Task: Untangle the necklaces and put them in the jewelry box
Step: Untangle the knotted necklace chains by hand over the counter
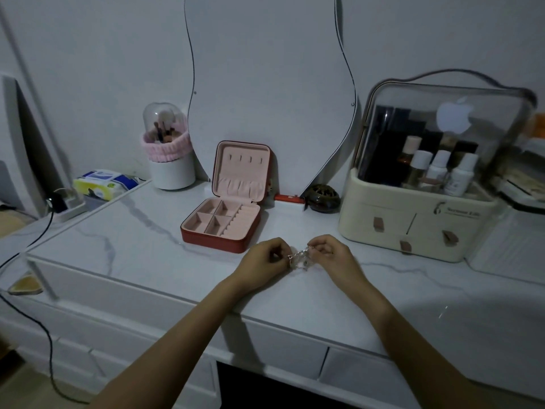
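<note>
Head view: two bare hands are meeting over the white marble-patterned vanity top (132,246). The left hand (262,258) and the right hand (330,255) are each curling their fingers inward and pinching opposite ends of one tangled clump of silver chain necklaces (300,258), which is hanging between them just above the surface; how many separate chains it contains cannot be told. One red square jewelry box with pink lining (224,225) is sitting open just beyond the left hand, its lid standing upright and showing four small hooks, its base showing four square compartments and one ribbed ring section. One cream cosmetics organiser with a clear domed lid (427,225) is standing to the right, holding several bottles. One white brush holder with a pink band and a clear dome (169,169) is standing at the back left, beside one wavy-edged mirror (265,84).
</note>
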